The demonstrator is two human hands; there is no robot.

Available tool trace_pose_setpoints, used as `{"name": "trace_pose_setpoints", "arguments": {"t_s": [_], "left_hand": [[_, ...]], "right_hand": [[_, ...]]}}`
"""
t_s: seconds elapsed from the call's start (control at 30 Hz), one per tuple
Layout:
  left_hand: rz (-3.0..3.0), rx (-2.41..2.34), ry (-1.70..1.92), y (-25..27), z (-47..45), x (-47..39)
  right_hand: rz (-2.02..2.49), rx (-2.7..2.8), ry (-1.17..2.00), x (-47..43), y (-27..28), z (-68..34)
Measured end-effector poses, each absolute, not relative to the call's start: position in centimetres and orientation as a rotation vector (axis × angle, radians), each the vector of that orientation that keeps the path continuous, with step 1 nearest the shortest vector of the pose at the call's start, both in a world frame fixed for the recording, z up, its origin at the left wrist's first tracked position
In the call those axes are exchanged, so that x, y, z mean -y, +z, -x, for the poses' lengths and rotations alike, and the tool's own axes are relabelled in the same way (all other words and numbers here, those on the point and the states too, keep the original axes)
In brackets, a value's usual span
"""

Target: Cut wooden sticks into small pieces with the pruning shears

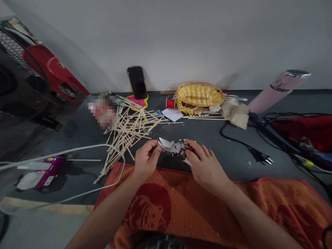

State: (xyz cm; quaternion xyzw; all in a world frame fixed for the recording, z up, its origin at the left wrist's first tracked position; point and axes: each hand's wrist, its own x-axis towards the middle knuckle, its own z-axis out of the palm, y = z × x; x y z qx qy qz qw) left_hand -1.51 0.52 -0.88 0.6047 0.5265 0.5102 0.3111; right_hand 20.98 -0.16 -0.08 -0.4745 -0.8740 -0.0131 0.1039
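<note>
Pruning shears (176, 147) are in my right hand (203, 162), its fingers wrapped round the handles. Their blades point left and look parted. My left hand (147, 157) is closed in a pinch right at the blade tips; whatever is between its fingertips is too small to make out. A pale edge of something shows under my right palm. Small pale bits lie around the shears on the dark table (215, 138). To the left spreads a loose heap of thin wooden sticks (129, 129).
At the wall stand a phone (137, 83), a red thread spool (170, 103), a yellow wicker basket (199, 95) and a leaning pink flask (280, 91). A plug with cord (259, 155) lies right. A white cable (90, 148) crosses left near a purple box (52, 171). An orange towel (181, 200) covers the front.
</note>
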Motion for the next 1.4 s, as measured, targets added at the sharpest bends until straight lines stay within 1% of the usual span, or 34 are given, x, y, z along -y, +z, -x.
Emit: {"name": "trace_pose_setpoints", "arguments": {"t_s": [0.17, 0.4, 0.6, 0.9, 1.0, 1.1, 1.23, 1.4], "left_hand": [[-1.618, -1.398, 1.329, -0.7, 1.5, -0.5], [-1.654, -1.455, 1.314, -0.2, 1.4, -0.4], [-1.622, -1.436, 1.325, 0.0, 1.3, -0.5], [-1.601, -1.432, 1.317, -0.2, 1.3, -0.6], [-1.605, -1.425, 1.349, -0.2, 1.3, -0.6], [-1.59, -1.403, 1.368, -0.2, 1.2, -0.6], [-1.583, -1.397, 1.37, -0.3, 1.2, -0.6], [-1.597, -1.38, 1.382, -0.6, 1.3, -0.5]], "right_hand": [[1.389, 2.585, 0.038, 0.0, -0.5, -21.1], [1.24, 2.439, 0.208, -0.3, -1.8, -21.4], [1.428, 2.241, 0.274, -1.1, -1.2, -22.2], [1.385, 2.386, 0.331, -0.4, -1.0, -22.3], [1.336, 2.38, 0.309, -0.3, -0.9, -22.2], [1.298, 2.415, 0.211, -0.3, -0.5, -22.1], [1.336, 2.483, 0.064, -0.2, 0.0, -21.7], [1.367, 2.501, 0.005, 0.0, 0.0, -21.3]]}}
